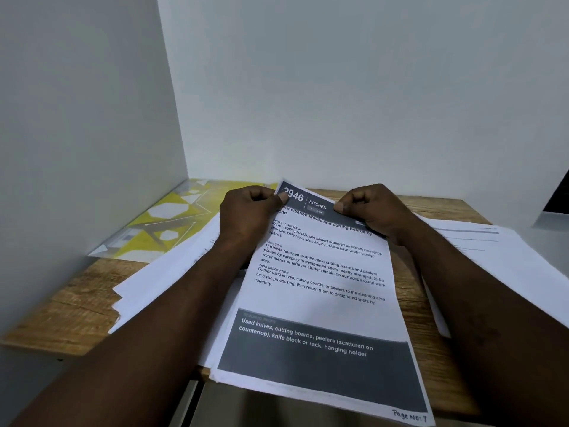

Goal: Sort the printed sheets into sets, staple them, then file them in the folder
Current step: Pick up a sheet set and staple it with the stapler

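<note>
Holding one white printed sheet (323,288) with dark grey header and footer bands by its top edge, both hands engaged.

- Left hand (246,217): I am pinching the sheet's top left corner, fingers curled, thumb (281,197) pressing on the header beside the number "2946".
- Right hand (375,211): I am pinching the top right part of the header, fingers curled, thumb (340,206) lying on the grey band near the word "KITCHEN".
- Printed sheet, position: it is lying face up in the middle of the light brown wood-grain table (61,318), running lengthwise toward me, its lower end hanging past the near table edge. "Page No: 7" is showing handwritten in its bottom right corner. At least one more white edge is peeking out under its lower left side; how many sheets are lying beneath I cannot tell.
- Loose pile of white sheets, left pile (166,278): it is fanning out unevenly under my left forearm, corners staggered.
- Loose spread of white sheets, right pile (498,254): it is lying under and beyond my right forearm, faint print showing.
- Yellow-and-white plastic folder (172,220) with a geometric pattern: it is lying flat at the far left of the table against the pale grey wall (338,87), partly covered by the left pile.
</note>
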A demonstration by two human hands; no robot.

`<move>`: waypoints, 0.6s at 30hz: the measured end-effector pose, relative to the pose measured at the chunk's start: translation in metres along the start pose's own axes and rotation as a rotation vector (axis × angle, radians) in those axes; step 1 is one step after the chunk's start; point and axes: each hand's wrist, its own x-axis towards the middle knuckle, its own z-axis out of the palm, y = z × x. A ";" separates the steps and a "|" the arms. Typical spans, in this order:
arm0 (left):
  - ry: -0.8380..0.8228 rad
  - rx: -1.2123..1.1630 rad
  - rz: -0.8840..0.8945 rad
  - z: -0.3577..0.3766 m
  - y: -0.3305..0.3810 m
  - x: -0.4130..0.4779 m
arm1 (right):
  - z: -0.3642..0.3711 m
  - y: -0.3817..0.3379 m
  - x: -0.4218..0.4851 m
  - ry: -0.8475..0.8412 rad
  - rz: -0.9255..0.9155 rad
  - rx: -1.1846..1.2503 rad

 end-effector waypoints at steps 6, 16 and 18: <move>-0.016 -0.011 -0.070 -0.010 0.018 0.000 | -0.004 -0.006 -0.003 -0.019 -0.046 0.067; -0.048 -0.037 -0.223 -0.100 0.018 -0.043 | 0.030 -0.027 -0.007 -0.165 -0.018 -0.139; -0.086 -0.082 -0.236 -0.108 0.021 -0.054 | 0.035 -0.031 -0.010 -0.174 -0.074 -0.267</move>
